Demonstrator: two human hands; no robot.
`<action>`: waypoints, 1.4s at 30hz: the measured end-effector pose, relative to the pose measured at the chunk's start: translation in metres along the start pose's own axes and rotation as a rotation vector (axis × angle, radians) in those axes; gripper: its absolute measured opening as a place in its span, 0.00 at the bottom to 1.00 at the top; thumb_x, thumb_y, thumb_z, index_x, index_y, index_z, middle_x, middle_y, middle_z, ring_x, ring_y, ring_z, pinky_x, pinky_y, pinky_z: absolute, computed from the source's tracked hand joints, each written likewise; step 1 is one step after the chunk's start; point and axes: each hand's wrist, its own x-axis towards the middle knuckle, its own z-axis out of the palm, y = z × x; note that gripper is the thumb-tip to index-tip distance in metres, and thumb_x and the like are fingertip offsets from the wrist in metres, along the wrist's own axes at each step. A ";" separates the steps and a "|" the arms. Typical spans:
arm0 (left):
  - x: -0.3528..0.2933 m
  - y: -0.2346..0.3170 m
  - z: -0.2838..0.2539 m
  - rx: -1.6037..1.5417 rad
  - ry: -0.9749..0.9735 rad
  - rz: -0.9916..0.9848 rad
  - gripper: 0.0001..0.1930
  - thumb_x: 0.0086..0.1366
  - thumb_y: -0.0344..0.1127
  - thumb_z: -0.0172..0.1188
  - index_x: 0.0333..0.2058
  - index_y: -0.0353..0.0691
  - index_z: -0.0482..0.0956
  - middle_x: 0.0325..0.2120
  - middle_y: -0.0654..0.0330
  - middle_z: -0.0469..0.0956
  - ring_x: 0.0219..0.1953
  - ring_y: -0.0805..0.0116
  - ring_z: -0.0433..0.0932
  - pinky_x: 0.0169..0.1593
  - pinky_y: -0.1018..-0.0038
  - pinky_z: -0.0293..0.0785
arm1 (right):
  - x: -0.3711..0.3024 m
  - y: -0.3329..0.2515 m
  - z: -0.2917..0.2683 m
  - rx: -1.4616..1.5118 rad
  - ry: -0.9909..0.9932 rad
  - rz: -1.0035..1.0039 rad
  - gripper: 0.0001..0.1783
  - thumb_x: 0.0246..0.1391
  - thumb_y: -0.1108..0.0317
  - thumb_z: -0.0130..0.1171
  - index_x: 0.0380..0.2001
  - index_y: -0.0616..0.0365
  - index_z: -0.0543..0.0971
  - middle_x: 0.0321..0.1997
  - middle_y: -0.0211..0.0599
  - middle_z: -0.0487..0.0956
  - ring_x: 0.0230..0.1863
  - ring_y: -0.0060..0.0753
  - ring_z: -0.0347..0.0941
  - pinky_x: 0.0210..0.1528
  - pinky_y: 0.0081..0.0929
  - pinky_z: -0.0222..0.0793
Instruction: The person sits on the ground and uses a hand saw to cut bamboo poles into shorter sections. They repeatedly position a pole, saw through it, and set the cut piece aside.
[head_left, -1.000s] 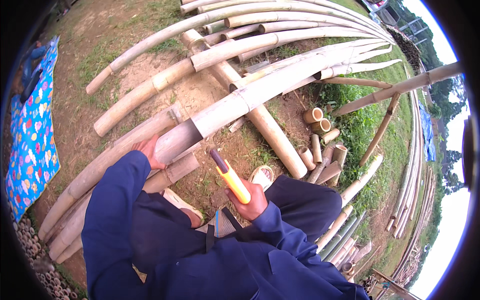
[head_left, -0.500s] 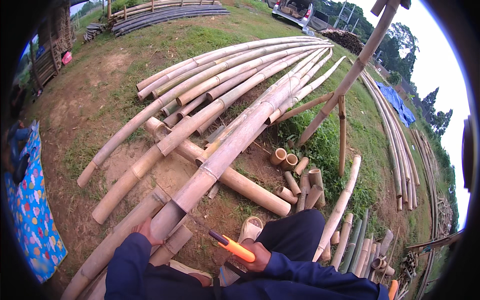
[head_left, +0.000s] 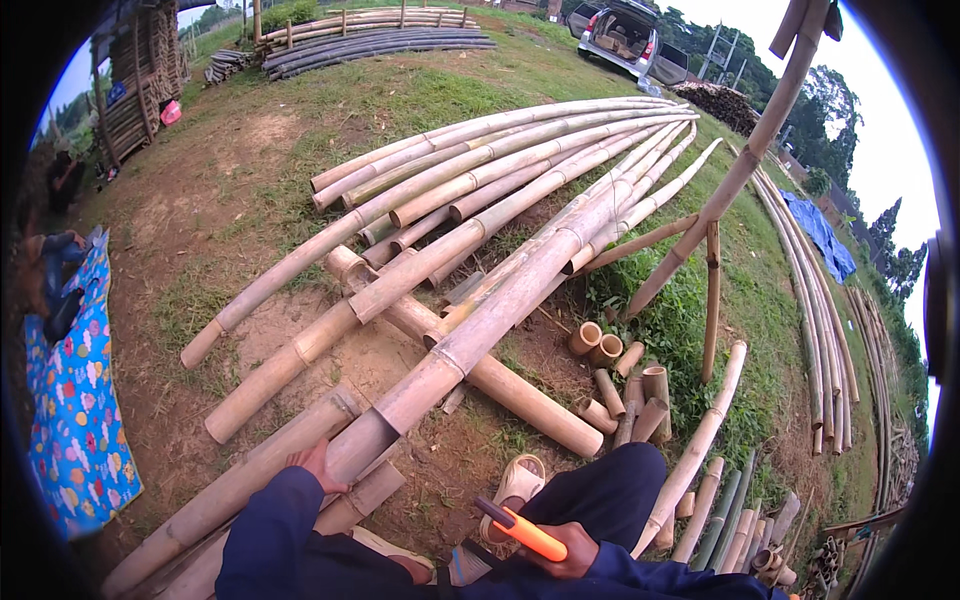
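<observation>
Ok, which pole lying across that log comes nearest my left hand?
The rightmost pole: its near end meets your left hand; other poles across the log end farther off.

Grassy yard (head_left: 430,92) under pale sky (head_left: 892,120)

Just beyond our left hand (head_left: 318,466), the bamboo pole (head_left: 500,315) looks smooth, faintly glossy, with ridged nodes. In our right hand (head_left: 572,551) we see a tool handle (head_left: 536,538) of smooth, plastic-looking material. Our sleeves (head_left: 268,530) are matt cloth; between our hands, the sandal (head_left: 520,488) looks matt and rubbery.
</observation>
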 end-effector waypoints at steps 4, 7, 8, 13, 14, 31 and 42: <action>0.013 -0.007 0.012 0.024 0.048 0.063 0.52 0.38 0.60 0.81 0.56 0.35 0.69 0.49 0.38 0.81 0.54 0.37 0.79 0.60 0.52 0.73 | 0.038 0.019 0.009 0.044 0.074 -0.067 0.09 0.59 0.67 0.66 0.40 0.57 0.85 0.29 0.46 0.83 0.29 0.47 0.82 0.35 0.38 0.75; 0.020 -0.004 0.014 0.021 0.040 0.068 0.53 0.38 0.61 0.81 0.58 0.35 0.67 0.49 0.38 0.81 0.54 0.36 0.79 0.61 0.51 0.71 | 0.128 0.034 0.048 -0.021 0.040 -0.034 0.11 0.59 0.63 0.68 0.36 0.60 0.84 0.21 0.41 0.79 0.21 0.33 0.75 0.28 0.36 0.71; 0.014 -0.004 0.005 0.011 0.005 0.044 0.54 0.39 0.61 0.81 0.59 0.35 0.67 0.50 0.38 0.81 0.55 0.36 0.78 0.62 0.51 0.71 | 0.117 0.029 0.051 -0.010 0.017 0.000 0.11 0.60 0.63 0.67 0.39 0.59 0.84 0.24 0.44 0.80 0.25 0.40 0.78 0.31 0.37 0.72; 0.007 -0.002 0.012 0.004 0.012 0.034 0.54 0.38 0.60 0.81 0.60 0.36 0.67 0.50 0.37 0.81 0.56 0.34 0.77 0.62 0.51 0.70 | -0.002 -0.006 -0.013 -0.059 0.019 0.017 0.18 0.59 0.67 0.67 0.53 0.54 0.84 0.33 0.45 0.86 0.34 0.48 0.86 0.40 0.34 0.79; 0.000 0.002 0.004 0.022 -0.042 0.003 0.54 0.37 0.60 0.81 0.59 0.36 0.67 0.49 0.37 0.81 0.56 0.35 0.77 0.62 0.51 0.70 | -0.011 -0.009 -0.016 -0.076 0.007 0.033 0.20 0.58 0.68 0.67 0.55 0.53 0.83 0.33 0.45 0.86 0.35 0.47 0.86 0.41 0.33 0.79; -0.006 0.027 -0.004 0.014 0.050 0.056 0.50 0.38 0.54 0.79 0.58 0.34 0.68 0.42 0.38 0.82 0.50 0.35 0.80 0.56 0.50 0.73 | 0.063 0.024 0.036 0.038 0.088 0.053 0.10 0.58 0.72 0.67 0.39 0.67 0.81 0.25 0.48 0.81 0.23 0.37 0.79 0.32 0.34 0.73; 0.007 0.010 -0.005 -0.054 0.098 0.115 0.45 0.38 0.52 0.79 0.52 0.33 0.70 0.38 0.37 0.82 0.44 0.34 0.81 0.51 0.52 0.77 | 0.061 -0.024 0.013 0.033 0.056 0.087 0.07 0.58 0.74 0.65 0.40 0.63 0.83 0.24 0.46 0.80 0.23 0.38 0.80 0.32 0.33 0.74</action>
